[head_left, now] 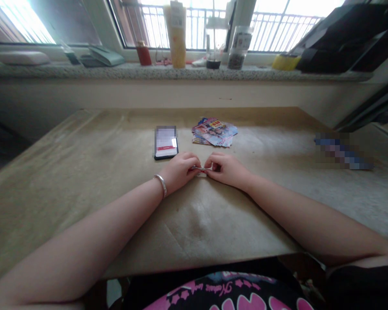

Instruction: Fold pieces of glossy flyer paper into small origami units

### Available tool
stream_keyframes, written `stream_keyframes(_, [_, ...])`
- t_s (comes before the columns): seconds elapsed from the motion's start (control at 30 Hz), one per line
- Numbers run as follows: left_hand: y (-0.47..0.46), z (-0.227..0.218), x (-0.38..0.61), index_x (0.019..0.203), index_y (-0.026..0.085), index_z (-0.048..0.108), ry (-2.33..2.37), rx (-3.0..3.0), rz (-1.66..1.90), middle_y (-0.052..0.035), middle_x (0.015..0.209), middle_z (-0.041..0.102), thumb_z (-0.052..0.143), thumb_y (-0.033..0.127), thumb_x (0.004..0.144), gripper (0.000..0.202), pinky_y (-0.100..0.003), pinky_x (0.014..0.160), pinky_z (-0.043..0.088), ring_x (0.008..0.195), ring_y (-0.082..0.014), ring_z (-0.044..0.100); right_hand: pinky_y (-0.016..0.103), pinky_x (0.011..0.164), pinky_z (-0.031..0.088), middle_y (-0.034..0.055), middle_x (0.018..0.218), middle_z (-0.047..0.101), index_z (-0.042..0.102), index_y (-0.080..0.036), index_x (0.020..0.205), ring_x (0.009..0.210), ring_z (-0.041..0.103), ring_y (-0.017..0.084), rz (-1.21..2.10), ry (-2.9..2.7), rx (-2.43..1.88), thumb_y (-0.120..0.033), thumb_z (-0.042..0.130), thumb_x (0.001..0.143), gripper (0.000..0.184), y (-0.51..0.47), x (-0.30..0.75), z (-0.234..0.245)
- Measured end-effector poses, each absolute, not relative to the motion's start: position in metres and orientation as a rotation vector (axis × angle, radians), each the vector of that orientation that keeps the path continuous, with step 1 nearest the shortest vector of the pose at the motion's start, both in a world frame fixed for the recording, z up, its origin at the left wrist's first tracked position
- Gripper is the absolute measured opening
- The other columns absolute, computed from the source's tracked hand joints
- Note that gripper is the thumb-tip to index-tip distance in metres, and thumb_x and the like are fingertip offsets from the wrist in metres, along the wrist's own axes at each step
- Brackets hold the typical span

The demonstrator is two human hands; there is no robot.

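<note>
Near the middle of the table, my left hand (183,168) and my right hand (225,169) face each other, fingertips almost meeting. Both pinch a small folded piece of paper (201,169), whitish with a bit of red, one hand at each end. The fingers cover most of it, so its full shape is hidden. A silver bangle (162,185) circles my left wrist. Just behind my left hand lies a phone (166,143) with its screen lit. Beyond my right hand is a loose, fanned pile of colourful printed cards (215,131).
The table (126,224) has a pale, glossy cover. At its right side lies a blurred blue and pink strip (342,153). Along the stone windowsill (116,74) stand a tall yellow bottle (177,38), a red bottle (144,54), a clear jar (239,49) and a black bag (339,41).
</note>
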State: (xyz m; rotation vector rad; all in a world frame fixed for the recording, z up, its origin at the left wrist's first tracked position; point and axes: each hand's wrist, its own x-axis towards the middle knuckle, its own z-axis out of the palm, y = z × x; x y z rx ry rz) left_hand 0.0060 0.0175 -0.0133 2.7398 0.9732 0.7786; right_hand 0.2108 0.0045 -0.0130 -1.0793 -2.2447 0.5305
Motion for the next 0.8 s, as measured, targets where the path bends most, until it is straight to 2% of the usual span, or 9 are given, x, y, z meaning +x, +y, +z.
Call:
stream_keyframes(0.1, [0.017,-0.014,0.006,0.076,0.015,0.063,0.944,2.78,0.766,-0.0059,0.084,0.064,0.058,0.021,0.085,0.011,-0.028,0.074,0.045,0.079,-0.0161,0.057,0.022,0.059,0.04,0.0021,0.086,0.058,0.062,-0.018,0.078,0.06,0.052,0.008,0.419,-2.313,-1.037,-0.022,0.06,0.078,0.004,0.004,0.211,-0.013])
stream_keyframes(0.33, [0.013,-0.007,0.005,0.076,0.017,0.066,0.884,2.91,0.734,-0.0051,0.086,0.065,0.054,0.024,0.089,0.019,-0.027,0.073,0.044,0.078,-0.015,0.056,0.027,0.074,0.043,0.0054,0.087,0.063,0.062,-0.02,0.075,0.083,0.056,0.017,0.193,-2.464,-0.916,-0.023,0.054,0.084,0.012,0.004,0.214,-0.006])
stream_keyframes(0.63, [0.012,-0.002,-0.002,0.088,0.018,0.07,0.769,3.006,0.629,-0.0055,0.091,0.069,0.047,0.023,0.093,0.025,-0.027,0.074,0.047,0.08,-0.0144,0.061,0.029,0.075,0.042,0.0057,0.085,0.066,0.064,-0.019,0.079,0.083,0.055,0.018,0.08,-2.573,-0.775,-0.022,0.049,0.088,0.019,0.006,0.218,-0.006])
stream_keyframes(0.8, [0.012,-0.003,-0.003,0.091,0.017,0.07,0.764,2.994,0.609,-0.0057,0.093,0.069,0.049,0.021,0.091,0.022,-0.028,0.076,0.049,0.083,-0.0157,0.061,0.03,0.074,0.041,0.0063,0.09,0.066,0.065,-0.018,0.084,0.084,0.055,0.019,-0.01,-2.626,-0.802,-0.027,0.056,0.083,0.013,0.003,0.218,-0.003])
